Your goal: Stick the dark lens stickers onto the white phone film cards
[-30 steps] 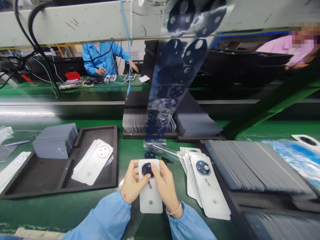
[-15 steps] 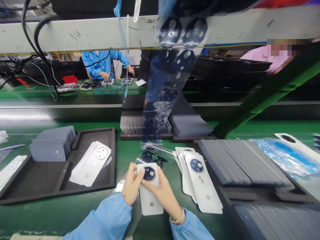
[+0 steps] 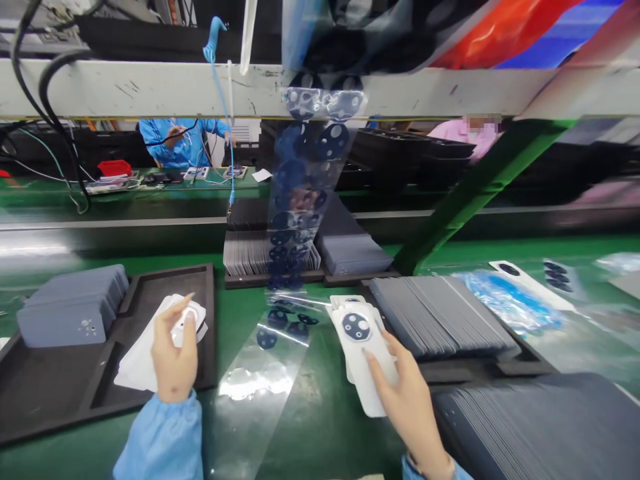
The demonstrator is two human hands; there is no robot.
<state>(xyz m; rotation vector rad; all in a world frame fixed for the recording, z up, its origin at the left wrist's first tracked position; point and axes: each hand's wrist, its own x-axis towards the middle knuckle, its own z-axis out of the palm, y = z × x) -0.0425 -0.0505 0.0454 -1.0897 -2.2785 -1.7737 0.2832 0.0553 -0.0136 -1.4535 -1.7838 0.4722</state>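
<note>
"Head view, only one to go through. Anything just changed?"

"Plenty. Half a second ago, both hands together on a white panel at the middle; now, hands well apart, one at each side."

"And the right hand (image 3: pixel 410 393)?"

"Clamped, by the look of it, on a white panel (image 3: pixel 357 367), thumb across the face, fingers along the far edge. Lying face up on the right stack (image 3: pixel 345 299), slightly askew, with a dark camera plate (image 3: pixel 353 327) showing near the top."

"Now the left hand (image 3: pixel 173 353)?"

"Over the left pile (image 3: pixel 140 357) of white panels, inside the black tray (image 3: pixel 209 333). Thumb by the round camera area, forefinger reaching past the upper edge. Pinching a panel or merely touching? Cannot tell."

"Meaning what for the work in hand?"

"Probably a changeover: one panel with its dark plate back among similar ones on the right, fingers already at the paler pile on the left. Only a judgement, mind."

"Anything between?"

"A clear film strip (image 3: pixel 250 407) running over the green table (image 3: pixel 330 433), dark discs (image 3: pixel 267 337) near its upper part. Further right, just beside the right stack, grey panels (image 3: pixel 445 313) packed in a row. More grey plates (image 3: pixel 65 313) standing at the tray's far left."
</note>
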